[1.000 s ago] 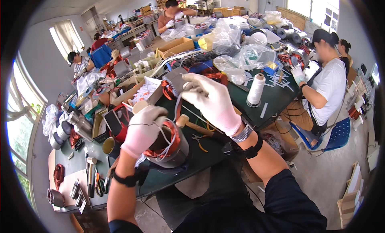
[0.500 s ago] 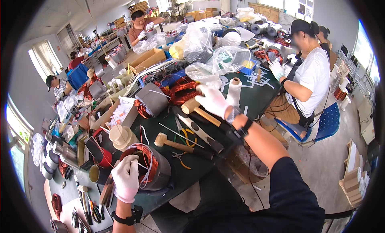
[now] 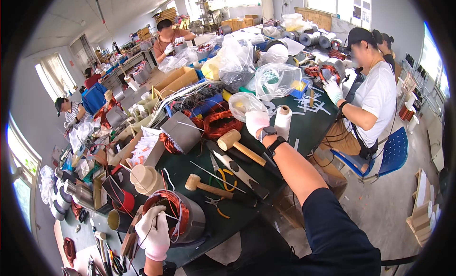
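My left hand (image 3: 154, 233), in a white glove, is at the near left rim of a grey motor stator (image 3: 194, 223) wound with copper coils (image 3: 179, 204). Its fingers pinch a thin white cord (image 3: 170, 216) that runs to the windings. White and red leads loop over the stator's rim. My right hand (image 3: 257, 122), also gloved, is stretched out over the far part of the bench. It is just left of an upright spool of white thread (image 3: 283, 121) and below a clear plastic bag (image 3: 244, 104). Its fingers are mostly hidden behind the back of the hand.
Wooden mallets (image 3: 230, 139), pliers (image 3: 217, 207) and a long hand tool (image 3: 232, 163) lie between my arms. Beyond are another stator (image 3: 183, 131) and red coil bundles (image 3: 221, 124). A co-worker (image 3: 375, 86) sits at the right, another person (image 3: 168, 43) works across the bench.
My right hand has moved slightly right and nearer, its fingers drawn in from their stretch toward the left. My left hand has shifted a little nearer, still by the stator's rim.
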Action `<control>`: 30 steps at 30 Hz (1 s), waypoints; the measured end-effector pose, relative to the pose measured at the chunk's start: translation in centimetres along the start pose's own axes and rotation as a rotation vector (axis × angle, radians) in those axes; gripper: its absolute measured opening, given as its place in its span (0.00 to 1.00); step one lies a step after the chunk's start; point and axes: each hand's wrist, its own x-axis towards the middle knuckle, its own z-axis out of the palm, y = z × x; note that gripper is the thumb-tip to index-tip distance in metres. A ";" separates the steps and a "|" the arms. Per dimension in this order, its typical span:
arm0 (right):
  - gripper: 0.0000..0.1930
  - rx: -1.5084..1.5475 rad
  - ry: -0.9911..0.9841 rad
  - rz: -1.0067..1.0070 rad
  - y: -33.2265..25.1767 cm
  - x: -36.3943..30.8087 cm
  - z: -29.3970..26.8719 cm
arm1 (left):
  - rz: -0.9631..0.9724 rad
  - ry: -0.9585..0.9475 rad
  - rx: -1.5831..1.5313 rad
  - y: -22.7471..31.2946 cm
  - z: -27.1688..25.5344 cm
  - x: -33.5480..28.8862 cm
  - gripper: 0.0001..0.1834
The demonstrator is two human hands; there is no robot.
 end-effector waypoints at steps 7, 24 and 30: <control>0.15 -0.084 -0.075 -0.096 3.3 4.2 4.7 | 0.083 -0.026 0.072 0.7 -0.6 0.6 0.08; 0.14 -0.052 0.055 0.092 -0.5 1.4 -2.7 | 0.095 0.165 0.098 0.4 0.0 -0.9 0.05; 0.14 0.157 0.265 0.046 -2.0 -0.2 -6.1 | 0.261 0.329 -0.079 0.9 -0.8 -1.9 0.09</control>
